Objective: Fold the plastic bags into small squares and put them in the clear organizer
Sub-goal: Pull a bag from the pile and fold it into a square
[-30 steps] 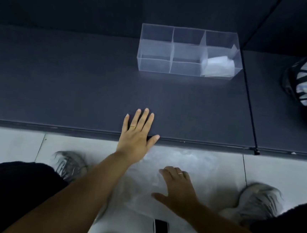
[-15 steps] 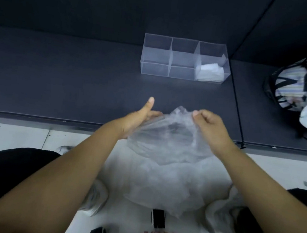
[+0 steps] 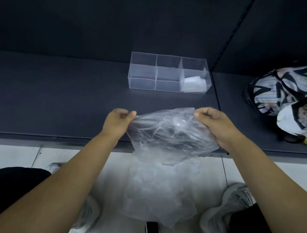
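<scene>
You're pinching the plastic bag (image 3: 171, 136) by its top edge with both hands. Left hand (image 3: 117, 124) has the left corner, right hand (image 3: 217, 125) the right, fingers (image 3: 201, 114) curled onto the film and holding nothing else. The bag hangs between and below your fingers, long axis left-right, its lower part drooping past the counter (image 3: 57, 98) edge. It's clear, thin, crumpled and unfolded. My guess: lay it flat next, on the counter right under the fingers. The organizer (image 3: 142, 82) sits straight ahead, well beyond the fingers. A folded bag (image 3: 193, 84) is in its right-end compartment, nearer your right hand. A loose pile of bags (image 3: 158, 195) lies on the floor below your wrists.
</scene>
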The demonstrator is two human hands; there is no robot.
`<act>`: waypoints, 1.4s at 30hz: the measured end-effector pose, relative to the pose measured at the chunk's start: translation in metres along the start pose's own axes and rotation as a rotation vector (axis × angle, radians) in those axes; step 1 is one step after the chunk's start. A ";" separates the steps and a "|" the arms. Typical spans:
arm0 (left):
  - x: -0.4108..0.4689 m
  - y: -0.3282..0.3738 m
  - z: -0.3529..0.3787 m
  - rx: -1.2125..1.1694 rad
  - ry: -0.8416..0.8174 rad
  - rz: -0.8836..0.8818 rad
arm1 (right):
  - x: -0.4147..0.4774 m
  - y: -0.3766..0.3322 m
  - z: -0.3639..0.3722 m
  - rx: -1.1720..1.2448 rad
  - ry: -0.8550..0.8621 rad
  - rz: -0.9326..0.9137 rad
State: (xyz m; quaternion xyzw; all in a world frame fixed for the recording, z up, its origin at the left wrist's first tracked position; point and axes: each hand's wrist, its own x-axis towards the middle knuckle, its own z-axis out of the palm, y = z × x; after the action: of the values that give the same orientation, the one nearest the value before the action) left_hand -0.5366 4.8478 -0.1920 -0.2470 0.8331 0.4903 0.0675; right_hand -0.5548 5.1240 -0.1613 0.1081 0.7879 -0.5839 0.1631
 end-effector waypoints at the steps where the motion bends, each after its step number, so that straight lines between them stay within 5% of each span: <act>1: -0.004 0.002 -0.001 0.097 0.114 0.108 | -0.001 0.001 0.001 0.056 0.013 -0.014; 3: -0.020 0.016 0.001 0.037 0.156 0.348 | -0.005 0.001 0.007 0.204 0.091 -0.026; 5: -0.036 0.033 0.013 0.046 -0.035 0.490 | -0.011 -0.002 0.016 0.396 0.164 -0.008; 8: -0.049 0.042 0.035 0.120 -0.218 0.516 | -0.026 -0.003 0.030 0.640 0.142 -0.033; 11: -0.046 0.038 0.039 -0.148 -0.227 0.418 | -0.042 0.004 0.031 0.732 0.027 -0.062; 18: -0.028 0.026 0.011 -0.597 -0.216 0.108 | -0.059 0.038 0.000 0.267 0.023 -0.034; 23: -0.028 0.022 -0.003 -0.604 -0.334 0.164 | -0.058 0.032 -0.005 0.178 0.158 -0.079; 27: -0.030 0.025 -0.007 -0.549 -0.394 0.175 | -0.050 0.002 0.002 -0.241 -0.181 -0.220; 30: -0.029 0.028 -0.013 -0.562 -0.407 0.148 | -0.036 -0.010 0.011 -0.468 -0.170 -0.249; 34: -0.023 0.024 -0.023 -0.654 -0.348 0.094 | -0.030 -0.011 0.005 -0.160 -0.168 -0.211; 38: -0.018 0.019 -0.028 -0.702 -0.322 0.021 | -0.029 -0.008 -0.003 0.261 0.017 -0.166; 42: -0.018 0.017 -0.031 -0.706 -0.303 -0.017 | -0.028 -0.006 -0.003 0.325 0.113 -0.109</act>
State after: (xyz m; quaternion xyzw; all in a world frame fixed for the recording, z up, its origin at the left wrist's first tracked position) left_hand -0.5248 4.8350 -0.1562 -0.1869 0.5915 0.7773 0.1048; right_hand -0.5314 5.1257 -0.1444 0.1229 0.6959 -0.7044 0.0672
